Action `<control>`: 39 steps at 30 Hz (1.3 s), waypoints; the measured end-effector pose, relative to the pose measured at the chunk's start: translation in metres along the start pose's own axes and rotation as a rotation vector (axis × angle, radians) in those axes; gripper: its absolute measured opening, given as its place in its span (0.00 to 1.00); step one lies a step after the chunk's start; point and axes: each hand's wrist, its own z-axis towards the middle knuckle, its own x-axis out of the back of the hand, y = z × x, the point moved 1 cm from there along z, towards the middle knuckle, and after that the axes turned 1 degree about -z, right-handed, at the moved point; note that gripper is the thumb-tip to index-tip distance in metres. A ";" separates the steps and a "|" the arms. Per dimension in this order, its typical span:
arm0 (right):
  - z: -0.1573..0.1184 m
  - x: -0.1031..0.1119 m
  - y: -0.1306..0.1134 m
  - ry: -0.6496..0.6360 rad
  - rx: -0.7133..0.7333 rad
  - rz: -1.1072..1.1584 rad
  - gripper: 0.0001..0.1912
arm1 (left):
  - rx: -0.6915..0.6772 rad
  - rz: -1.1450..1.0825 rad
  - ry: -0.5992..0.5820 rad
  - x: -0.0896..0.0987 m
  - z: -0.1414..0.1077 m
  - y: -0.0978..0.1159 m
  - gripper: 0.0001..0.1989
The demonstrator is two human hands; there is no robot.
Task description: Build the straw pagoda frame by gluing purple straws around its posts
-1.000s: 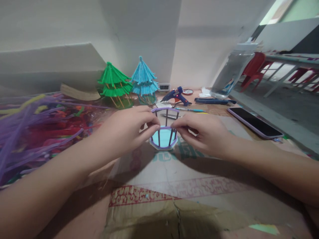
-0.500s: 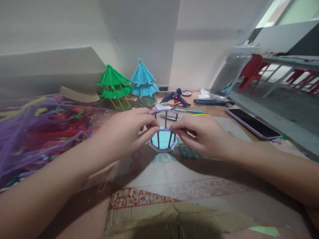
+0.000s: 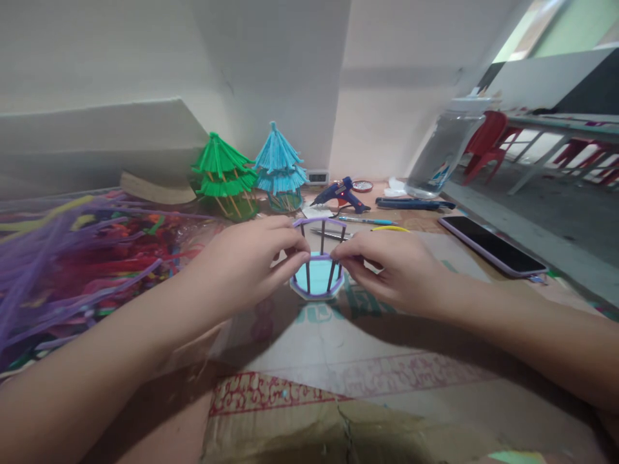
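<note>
A small frame [image 3: 320, 258] stands upright in the middle, with dark posts between a purple many-sided rim and a light blue base [image 3: 319, 277] edged in purple. My left hand [image 3: 271, 254] pinches the frame's upper rim on its left side, thumb and fingertips closed. On the right side my right hand [image 3: 382, 261] pinches the same rim. The exact contact points are partly hidden by the fingers. Behind the frame lie a silver pen-like tool [image 3: 331, 234] and a blue pen [image 3: 367, 220].
Left lies a plastic-wrapped heap of coloured pipe cleaners [image 3: 97, 277]. At the back stand a green [image 3: 225, 174] and a blue tiered-roof model [image 3: 279, 161], a glue gun [image 3: 342, 193] and a clear bottle [image 3: 442, 151]. A cutter [image 3: 413, 204] and phone [image 3: 491, 245] lie right.
The view has shifted slightly, so everything sits a little lower. Both hands keep their pinch on the frame, with hardly any movement.
</note>
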 end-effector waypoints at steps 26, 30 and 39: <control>0.006 0.001 -0.006 -0.014 -0.027 -0.134 0.07 | -0.020 -0.017 0.018 -0.003 0.001 -0.001 0.10; 0.007 0.002 -0.009 0.008 -0.005 -0.151 0.06 | -0.017 -0.032 0.001 -0.003 0.000 -0.002 0.10; 0.010 0.001 -0.009 0.140 0.106 -0.361 0.09 | -0.016 -0.046 0.039 -0.005 -0.001 -0.006 0.11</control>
